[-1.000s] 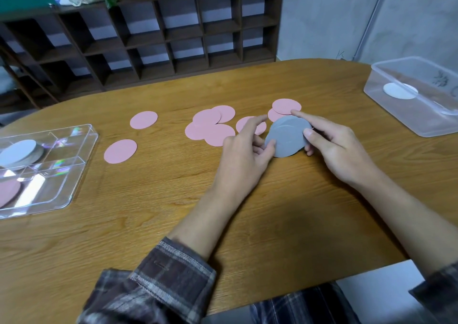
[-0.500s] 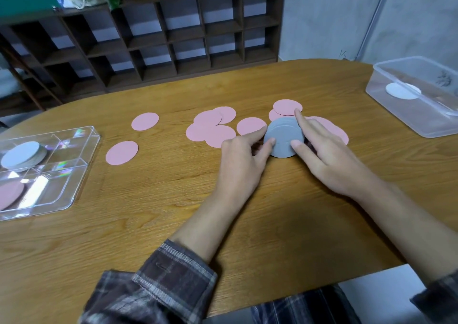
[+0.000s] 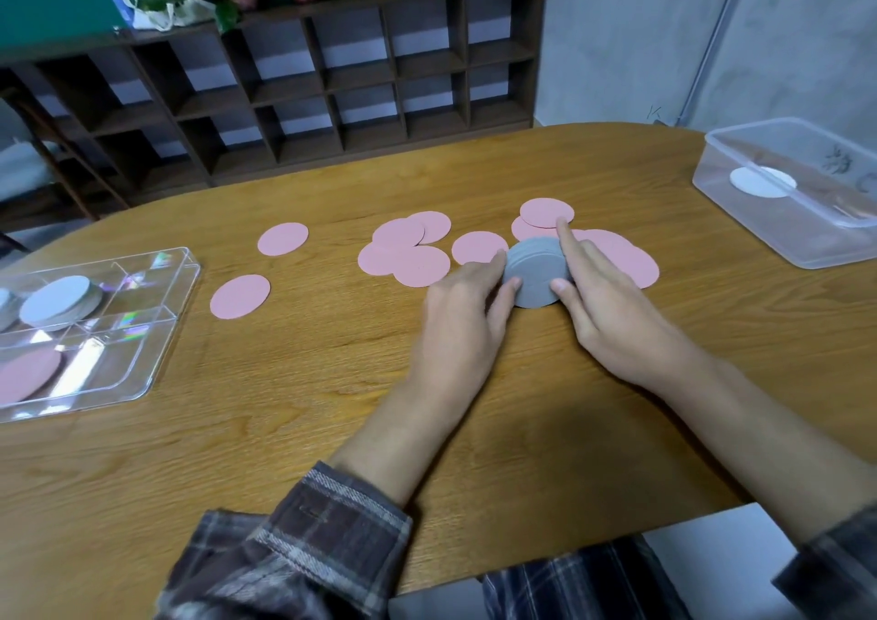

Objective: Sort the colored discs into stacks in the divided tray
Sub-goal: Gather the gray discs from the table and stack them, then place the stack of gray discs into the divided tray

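A stack of grey discs lies flat on the wooden table. My left hand holds its left side with thumb and forefinger, and my right hand holds its right side the same way. Several pink discs lie loose around it: a cluster to the left, two single ones further left, and others behind and under my right hand. The clear divided tray at the left edge holds a grey stack in a far compartment and a pink disc in a near one.
A clear plastic box with a white disc inside stands at the table's far right. A dark cubby shelf runs along the wall behind the table. The table's near edge curves just in front of my sleeves.
The grey stack, held tilted off the table a second ago, now lies flat between both hands. My fingers have closed in around its sides.
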A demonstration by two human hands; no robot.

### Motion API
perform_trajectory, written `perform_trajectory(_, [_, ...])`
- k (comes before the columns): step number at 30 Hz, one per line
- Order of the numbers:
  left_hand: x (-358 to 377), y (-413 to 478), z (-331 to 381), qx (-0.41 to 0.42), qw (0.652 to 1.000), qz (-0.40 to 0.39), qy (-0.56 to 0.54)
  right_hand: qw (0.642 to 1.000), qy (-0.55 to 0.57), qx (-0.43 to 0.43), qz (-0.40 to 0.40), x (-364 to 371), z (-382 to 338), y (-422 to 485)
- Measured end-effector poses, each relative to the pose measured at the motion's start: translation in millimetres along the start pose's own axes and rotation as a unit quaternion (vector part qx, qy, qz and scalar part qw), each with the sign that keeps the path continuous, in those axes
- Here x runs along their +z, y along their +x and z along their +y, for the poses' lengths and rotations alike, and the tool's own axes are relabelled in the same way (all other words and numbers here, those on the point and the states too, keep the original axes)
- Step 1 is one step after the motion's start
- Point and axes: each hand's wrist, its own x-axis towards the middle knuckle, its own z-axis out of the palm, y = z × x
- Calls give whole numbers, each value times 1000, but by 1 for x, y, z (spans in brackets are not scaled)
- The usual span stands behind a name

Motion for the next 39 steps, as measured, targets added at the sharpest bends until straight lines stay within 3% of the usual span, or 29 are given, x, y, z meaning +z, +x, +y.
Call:
perform_trajectory(5, [5, -4, 2, 27, 996, -21, 78, 1000, 10, -4, 28, -2, -2, -4])
perform_trajectory(10, [-8, -3, 2, -28, 998, 7, -48, 997, 62, -14, 40, -10, -8, -7])
perform_trajectory(14, [-27, -10, 3, -116, 981, -25, -157, 992, 121, 13, 16, -15, -18, -11])
perform_trajectory(20, [-70, -24, -12, -132, 970, -53, -197, 982, 190, 6, -3, -10, -49, -16])
perform_trajectory(26, [-128, -45, -40, -129, 979, -47, -154, 990, 116, -73, -18, 9, -98, 0])
perform_trajectory(39, [-280, -85, -112, -166, 985, 2, -53, 973, 169, -140, -65, 92, -239, 57])
